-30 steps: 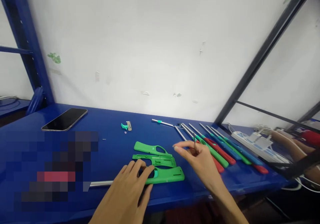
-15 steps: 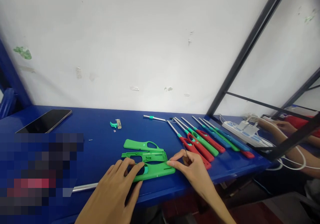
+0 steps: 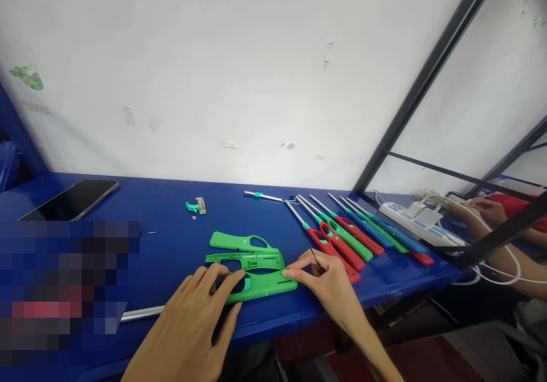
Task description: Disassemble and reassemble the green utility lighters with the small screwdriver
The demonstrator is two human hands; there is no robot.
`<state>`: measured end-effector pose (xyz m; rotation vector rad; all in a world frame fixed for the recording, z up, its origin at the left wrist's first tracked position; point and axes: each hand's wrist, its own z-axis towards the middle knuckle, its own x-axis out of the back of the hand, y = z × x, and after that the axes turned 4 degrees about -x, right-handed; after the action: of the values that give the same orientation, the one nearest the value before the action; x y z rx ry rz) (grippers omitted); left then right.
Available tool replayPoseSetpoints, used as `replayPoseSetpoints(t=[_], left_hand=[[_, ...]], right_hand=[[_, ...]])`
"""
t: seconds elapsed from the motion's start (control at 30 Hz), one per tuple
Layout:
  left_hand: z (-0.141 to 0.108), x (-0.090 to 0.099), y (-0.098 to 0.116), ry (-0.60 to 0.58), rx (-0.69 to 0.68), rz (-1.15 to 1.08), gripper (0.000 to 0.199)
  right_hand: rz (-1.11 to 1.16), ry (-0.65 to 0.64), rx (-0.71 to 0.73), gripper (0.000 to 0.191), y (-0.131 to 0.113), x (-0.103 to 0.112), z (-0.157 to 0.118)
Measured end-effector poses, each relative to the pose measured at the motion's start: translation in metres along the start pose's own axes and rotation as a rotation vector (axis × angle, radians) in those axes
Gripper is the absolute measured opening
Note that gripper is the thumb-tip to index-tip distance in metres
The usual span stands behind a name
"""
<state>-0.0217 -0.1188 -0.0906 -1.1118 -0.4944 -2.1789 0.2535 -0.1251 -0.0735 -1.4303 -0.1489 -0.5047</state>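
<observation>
A green stick lighter (image 3: pixel 271 287) lies at the table's front, its metal tube reaching left. My left hand (image 3: pixel 192 308) is closed around its handle near the trigger opening. At the handle's right end, the thumb and forefinger of my right hand (image 3: pixel 327 285) are pinched together against the casing. A thin dark stick-like tool (image 3: pixel 313 252) pokes up from between the right fingers; its kind is unclear. Just behind the lighter lie an opened green half-shell (image 3: pixel 260 261) and another green handle shell (image 3: pixel 233 241).
Several assembled stick lighters (image 3: pixel 350 234) in red, green and blue lie at right. A loose metal tube (image 3: pixel 262 196), a turquoise trigger (image 3: pixel 192 206) and a small clear tank (image 3: pixel 201 205) sit behind. A phone (image 3: pixel 72 200) lies left; a power strip (image 3: pixel 414 222) is beyond the frame post.
The view has shifted slightly, so the table things sit a little higher and further left. Both hands stay on the green lighter, with the right fingertips still at its end.
</observation>
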Motion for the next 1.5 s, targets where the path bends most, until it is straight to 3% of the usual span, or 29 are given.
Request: replayPoseSetpoints(t=[0.9, 1.5], left_hand=[[-0.002, 0.000, 0.001, -0.001, 0.051, -0.032, 0.040], [0.001, 0.001, 0.001, 0.008, 0.059, -0.078, 0.037]], right_hand=[[-0.091, 0.037, 0.029, 0.016, -0.007, -0.001, -0.003], [-0.014, -0.146, -0.046, 0.038, -0.009, 0.011, 0.005]])
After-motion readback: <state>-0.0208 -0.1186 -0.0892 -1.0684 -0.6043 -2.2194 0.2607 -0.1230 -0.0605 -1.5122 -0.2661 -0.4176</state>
